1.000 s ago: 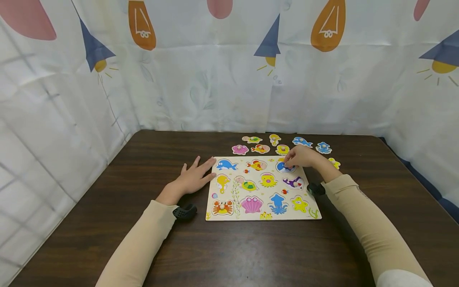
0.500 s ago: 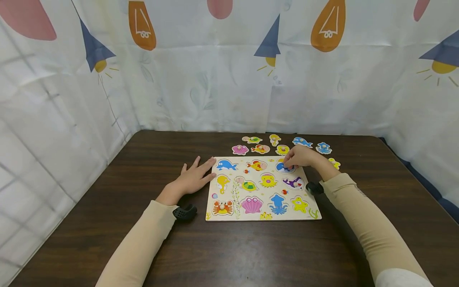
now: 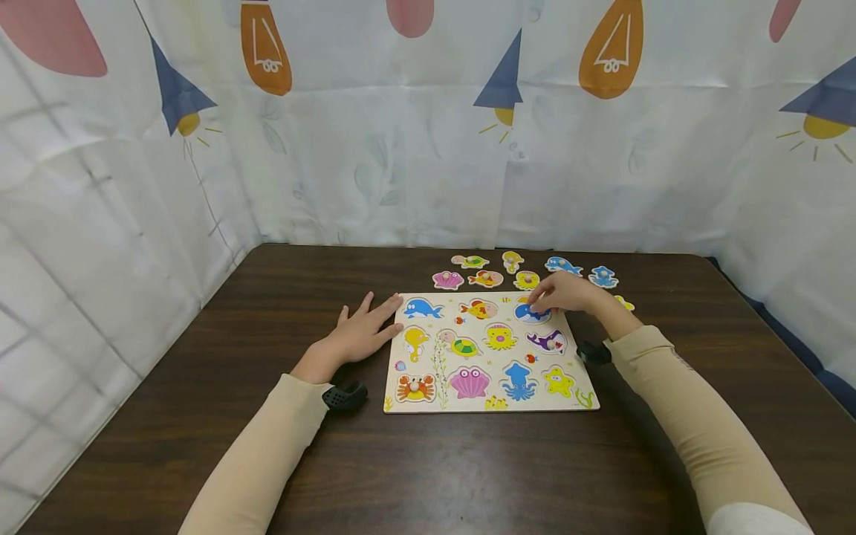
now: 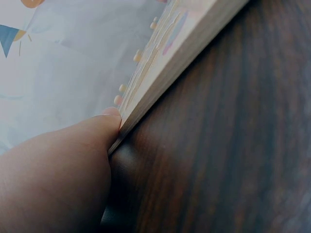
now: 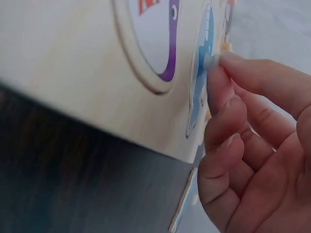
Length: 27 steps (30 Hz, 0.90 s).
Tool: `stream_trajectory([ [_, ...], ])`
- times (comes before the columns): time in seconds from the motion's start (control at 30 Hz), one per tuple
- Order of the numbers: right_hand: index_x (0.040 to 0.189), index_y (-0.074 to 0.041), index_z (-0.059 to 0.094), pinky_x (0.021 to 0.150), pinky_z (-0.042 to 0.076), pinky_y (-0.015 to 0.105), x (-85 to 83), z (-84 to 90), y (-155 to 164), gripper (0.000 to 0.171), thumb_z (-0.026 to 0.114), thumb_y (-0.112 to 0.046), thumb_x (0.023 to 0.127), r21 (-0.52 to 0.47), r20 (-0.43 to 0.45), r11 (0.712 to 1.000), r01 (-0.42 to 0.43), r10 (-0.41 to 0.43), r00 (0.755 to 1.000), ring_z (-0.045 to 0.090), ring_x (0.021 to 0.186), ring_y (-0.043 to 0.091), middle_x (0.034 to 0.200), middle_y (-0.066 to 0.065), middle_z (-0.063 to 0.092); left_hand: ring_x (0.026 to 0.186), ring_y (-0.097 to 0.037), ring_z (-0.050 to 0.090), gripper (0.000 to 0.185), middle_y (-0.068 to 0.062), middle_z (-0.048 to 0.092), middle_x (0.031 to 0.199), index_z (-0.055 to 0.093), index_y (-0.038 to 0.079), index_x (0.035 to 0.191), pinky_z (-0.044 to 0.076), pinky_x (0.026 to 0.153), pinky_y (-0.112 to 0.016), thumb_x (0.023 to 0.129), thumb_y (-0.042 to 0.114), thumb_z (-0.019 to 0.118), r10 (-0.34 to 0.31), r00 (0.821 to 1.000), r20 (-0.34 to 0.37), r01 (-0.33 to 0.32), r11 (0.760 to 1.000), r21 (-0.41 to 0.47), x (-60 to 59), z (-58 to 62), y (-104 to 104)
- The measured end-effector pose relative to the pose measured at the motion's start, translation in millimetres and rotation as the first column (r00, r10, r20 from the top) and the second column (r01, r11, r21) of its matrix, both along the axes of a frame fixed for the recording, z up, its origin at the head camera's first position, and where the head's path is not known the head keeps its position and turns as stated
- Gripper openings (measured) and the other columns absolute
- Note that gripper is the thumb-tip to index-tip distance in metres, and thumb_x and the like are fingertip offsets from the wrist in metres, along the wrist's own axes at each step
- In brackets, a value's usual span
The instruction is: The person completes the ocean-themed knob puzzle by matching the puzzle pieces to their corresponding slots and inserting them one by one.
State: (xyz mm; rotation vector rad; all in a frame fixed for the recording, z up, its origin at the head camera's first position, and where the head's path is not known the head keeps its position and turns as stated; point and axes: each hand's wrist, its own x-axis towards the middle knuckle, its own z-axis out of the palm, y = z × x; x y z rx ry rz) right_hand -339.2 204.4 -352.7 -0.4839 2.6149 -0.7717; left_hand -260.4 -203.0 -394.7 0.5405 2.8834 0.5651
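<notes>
A pale wooden puzzle board (image 3: 436, 297) with sea-animal pictures lies flat on the table. My right hand (image 3: 565, 291) is over its far right corner. In the right wrist view, thumb and forefinger pinch the small knob of a blue puzzle piece (image 5: 200, 80), which sits at its outlined slot; whether it lies fully flush I cannot tell. My left hand (image 3: 354, 334) rests at the board's left edge with fingers spread. Its thumb (image 4: 109, 121) touches that edge in the left wrist view. The crab piece (image 3: 416, 388) with a knob sits at the board's near left.
Loose knobbed pieces lie beyond the board, among them a turtle (image 3: 471, 261), a pink shell (image 3: 448, 280), a red-and-yellow fish (image 3: 486, 279), a blue whale (image 3: 564, 265) and a blue squid (image 3: 603, 277). A yellow piece (image 3: 624, 302) is partly hidden by the right arm.
My right forearm has shifted slightly to the right, covering more of the yellow piece. The right fingers stay at the blue puzzle piece, and the left hand has not moved.
</notes>
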Motion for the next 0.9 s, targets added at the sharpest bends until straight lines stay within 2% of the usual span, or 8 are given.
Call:
stream_trajectory([
  [0.17, 0.121, 0.003, 0.071, 0.071, 0.050, 0.035, 5.2, 4.2, 8.3, 0.035, 0.073, -0.022, 0.097, -0.039, -0.027, 0.999, -0.015, 0.014, 1.000, 0.056, 0.076, 0.021, 0.090, 0.007, 0.068, 0.155, -0.041, 0.000, 0.069, -0.004, 0.015, 0.171, 0.018, 0.019, 0.166, -0.004, 0.113, -0.075, 0.109, 0.047, 0.044, 0.001, 1.000, 0.003, -0.001, 1.000, -0.003, -0.8, 0.4, 0.4],
  [0.33, 0.120, 0.004, 0.071, 0.071, 0.050, 0.038, 12.3, 10.0, 18.1, 0.030, 0.071, -0.017, 0.098, -0.112, -0.052, 0.994, 0.006, -0.012, 0.999, 0.056, 0.077, 0.025, 0.090, 0.008, 0.067, 0.155, -0.042, 0.000, 0.070, -0.005, 0.015, 0.171, 0.018, 0.019, 0.166, -0.004, 0.113, -0.075, 0.108, 0.048, 0.044, 0.001, 1.000, 0.001, -0.001, 1.000, -0.004, -0.2, 0.1, 0.9],
  [0.4, 0.121, 0.006, 0.071, 0.072, 0.051, 0.040, 15.5, 12.9, 23.2, 0.030, 0.070, -0.015, 0.098, -0.148, -0.056, 0.989, 0.017, -0.026, 0.998, 0.057, 0.079, 0.026, 0.094, 0.010, 0.069, 0.155, -0.043, 0.000, 0.070, -0.006, 0.016, 0.171, 0.019, 0.018, 0.166, -0.004, 0.113, -0.076, 0.108, 0.048, 0.045, 0.000, 1.000, 0.000, 0.000, 1.000, -0.001, 0.4, 0.1, 1.0],
  [0.63, 0.124, 0.005, 0.069, 0.079, 0.053, 0.047, 25.0, 22.7, 49.2, 0.033, 0.068, -0.019, 0.101, -0.133, -0.111, 0.990, 0.050, -0.065, 0.992, 0.063, 0.087, 0.031, 0.110, 0.013, 0.072, 0.156, -0.040, -0.001, 0.069, -0.003, 0.015, 0.171, 0.017, 0.020, 0.166, -0.005, 0.113, -0.074, 0.109, 0.048, 0.044, 0.008, 1.000, 0.007, -0.008, 1.000, -0.002, -0.8, -1.1, -0.4],
  [0.9, 0.128, 0.007, 0.066, 0.073, 0.053, 0.043, 28.0, 24.7, 88.0, 0.043, 0.070, -0.026, 0.100, -0.165, -0.109, 0.979, 0.116, -0.135, 0.985, 0.062, 0.087, 0.028, 0.107, 0.015, 0.074, 0.155, -0.041, -0.001, 0.070, -0.005, 0.015, 0.171, 0.018, 0.019, 0.166, -0.005, 0.113, -0.075, 0.108, 0.047, 0.045, 0.001, 1.000, 0.001, -0.001, 1.000, 0.012, -0.6, -1.2, -0.2],
])
